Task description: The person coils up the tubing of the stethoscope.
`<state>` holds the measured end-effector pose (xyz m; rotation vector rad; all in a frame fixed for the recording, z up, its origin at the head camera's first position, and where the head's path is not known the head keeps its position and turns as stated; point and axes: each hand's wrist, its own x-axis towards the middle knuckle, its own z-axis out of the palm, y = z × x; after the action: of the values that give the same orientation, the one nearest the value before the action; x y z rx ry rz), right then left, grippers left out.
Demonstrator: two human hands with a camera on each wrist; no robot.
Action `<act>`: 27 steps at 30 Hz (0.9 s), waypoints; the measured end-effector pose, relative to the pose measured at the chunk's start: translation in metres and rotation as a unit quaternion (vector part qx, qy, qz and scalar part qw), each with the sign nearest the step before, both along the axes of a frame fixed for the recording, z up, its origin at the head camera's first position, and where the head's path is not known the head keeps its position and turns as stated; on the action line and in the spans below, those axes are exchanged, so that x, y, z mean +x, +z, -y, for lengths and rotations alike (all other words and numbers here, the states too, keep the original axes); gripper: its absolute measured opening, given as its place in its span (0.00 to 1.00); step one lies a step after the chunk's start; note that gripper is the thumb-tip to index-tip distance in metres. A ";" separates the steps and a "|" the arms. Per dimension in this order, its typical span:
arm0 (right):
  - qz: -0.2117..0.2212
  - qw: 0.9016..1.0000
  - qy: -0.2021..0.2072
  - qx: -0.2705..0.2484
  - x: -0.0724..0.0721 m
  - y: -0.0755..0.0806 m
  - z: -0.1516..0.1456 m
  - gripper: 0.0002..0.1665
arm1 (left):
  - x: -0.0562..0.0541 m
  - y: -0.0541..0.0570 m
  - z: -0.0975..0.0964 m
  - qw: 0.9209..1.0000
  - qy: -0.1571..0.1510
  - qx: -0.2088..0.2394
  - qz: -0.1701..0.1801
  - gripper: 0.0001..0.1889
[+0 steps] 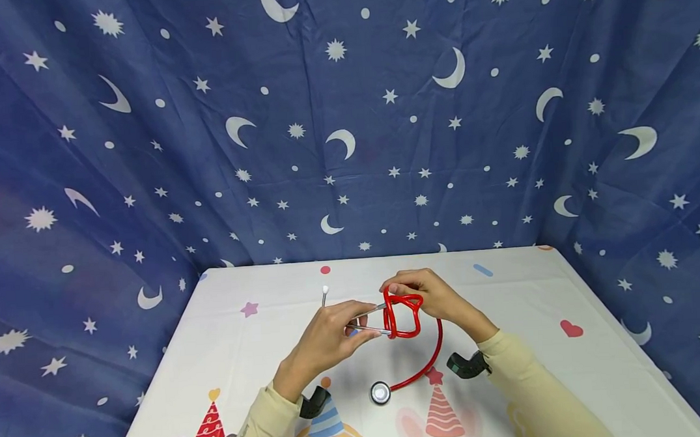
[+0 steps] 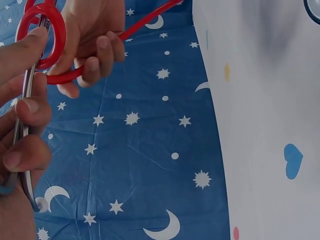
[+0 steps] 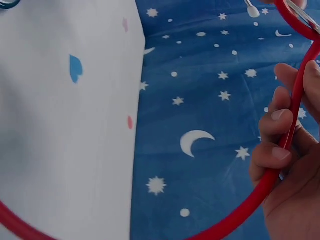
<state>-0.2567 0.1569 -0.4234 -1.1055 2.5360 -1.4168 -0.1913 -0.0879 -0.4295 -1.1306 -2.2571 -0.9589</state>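
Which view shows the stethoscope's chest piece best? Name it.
The head view: the chest piece shows whole, its round face visible. The left wrist view cuts it off at top right; the right wrist view shows just a sliver, top left.

Two hands [image 1: 334,330] [image 1: 432,294], one stethoscope [image 1: 391,322], two cameras [image 1: 466,364] [image 1: 314,402], one table [image 1: 227,354]

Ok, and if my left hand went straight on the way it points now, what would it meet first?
Past the metal tubes it grips, your left hand would probably meet the looped red tubing first, with your right hand just beyond, though depth is hard to judge.
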 end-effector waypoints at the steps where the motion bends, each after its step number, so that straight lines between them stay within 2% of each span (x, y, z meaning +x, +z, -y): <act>1: 0.003 1.000 -0.004 0.000 0.000 -0.001 0.001 0.12 | 0.000 0.000 0.000 1.000 0.001 0.001 -0.001 0.20; 7: 0.011 0.998 -0.056 0.005 0.004 -0.007 0.003 0.12 | -0.001 -0.001 0.000 0.999 0.028 0.018 -0.006 0.21; 11: 0.026 0.994 -0.110 0.006 0.010 -0.014 0.005 0.09 | -0.002 -0.002 0.001 0.998 0.053 0.046 0.004 0.21; 14: 0.039 0.990 -0.133 0.001 0.014 -0.020 0.007 0.08 | -0.004 -0.002 0.003 0.995 0.068 0.064 0.013 0.21; 20: 0.041 0.991 -0.125 -0.002 0.025 -0.031 0.010 0.09 | -0.006 -0.002 0.008 0.990 0.094 0.102 0.016 0.22; 27: 0.030 0.993 -0.116 0.008 0.036 -0.035 0.012 0.14 | -0.010 -0.001 0.013 0.982 0.143 0.123 0.017 0.20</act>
<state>-0.2209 0.1448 -0.4589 -0.7711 2.6993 -1.4496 -0.2013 -0.1004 -0.4307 -0.6671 -2.1767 -1.1055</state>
